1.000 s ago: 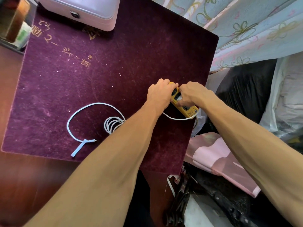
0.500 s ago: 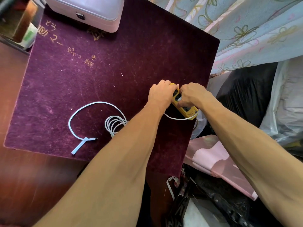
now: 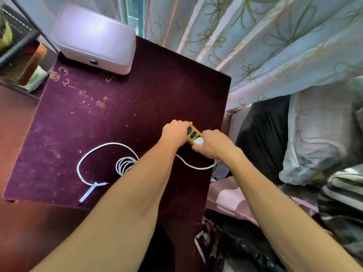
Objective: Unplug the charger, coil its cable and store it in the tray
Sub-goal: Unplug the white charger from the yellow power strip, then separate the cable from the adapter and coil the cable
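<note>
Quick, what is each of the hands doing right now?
Left hand: closed on the yellow power strip, holding it down.
Right hand: closed around the white charger at the strip.

faded gold characters on purple cloth (image 3: 137, 107), too worn to read

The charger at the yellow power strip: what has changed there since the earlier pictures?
The right hand has shifted toward the near end of the power strip, and the white charger now shows at its fingers, gripped. The left hand still holds the strip; the cable lies unmoved on the purple mat.
</note>
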